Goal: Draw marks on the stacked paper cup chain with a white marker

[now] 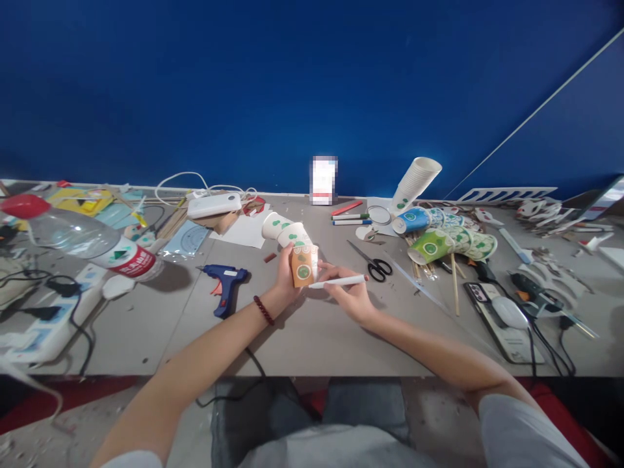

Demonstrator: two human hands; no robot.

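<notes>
My left hand (pixel 286 276) is wrapped round a paper cup with an orange-brown patch (pixel 303 268). That cup is the near end of a curved chain of white paper cups with green prints (pixel 287 234). A white marker pen (pixel 344 281) lies in my right hand (pixel 351 296), its tip at the lower edge of the orange-brown cup. Whether the tip touches the cup I cannot tell. Black-handled scissors (pixel 375 265) lie to the right of my right hand. A blue glue gun (pixel 224 283) rests left of my left hand.
At the left stand a plastic bottle (pixel 92 237) and a power strip (pixel 58 325). Several markers (pixel 351 221) lie near the blue wall. To the right are a stack of paper cups (pixel 414 185), a green cup chain (pixel 431 246), a phone (pixel 507 335) and another glue gun (pixel 533 289).
</notes>
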